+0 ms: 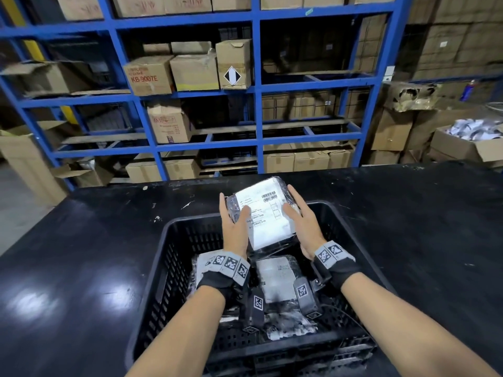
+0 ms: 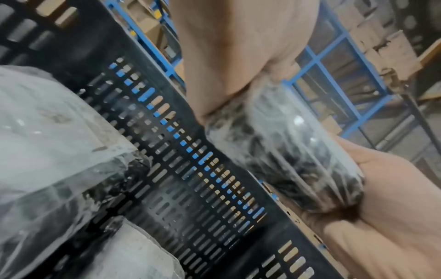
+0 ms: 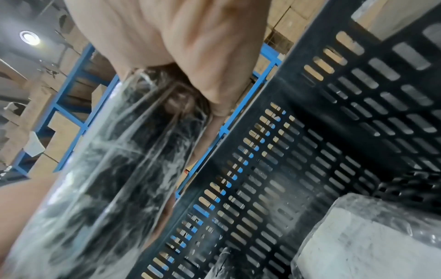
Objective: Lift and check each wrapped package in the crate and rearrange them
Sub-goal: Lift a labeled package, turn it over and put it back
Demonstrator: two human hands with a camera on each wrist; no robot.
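Both hands hold one wrapped package (image 1: 265, 213) above the far half of the black slotted crate (image 1: 174, 240). It is a dark block in clear film with a white barcode label facing up. My left hand (image 1: 234, 221) grips its left edge with the thumb on the label, and my right hand (image 1: 302, 213) grips its right edge the same way. The left wrist view shows the package's (image 2: 284, 156) filmed edge between thumb and palm; the right wrist view shows its (image 3: 124, 169) side under the fingers. Other wrapped packages (image 1: 277, 278) lie in the crate below.
The crate stands on a black table (image 1: 81, 254) with scuffs and small paper scraps. Behind the table's far edge stands a blue rack (image 1: 257, 104) full of cardboard boxes. More cartons (image 1: 468, 145) are stacked at the right.
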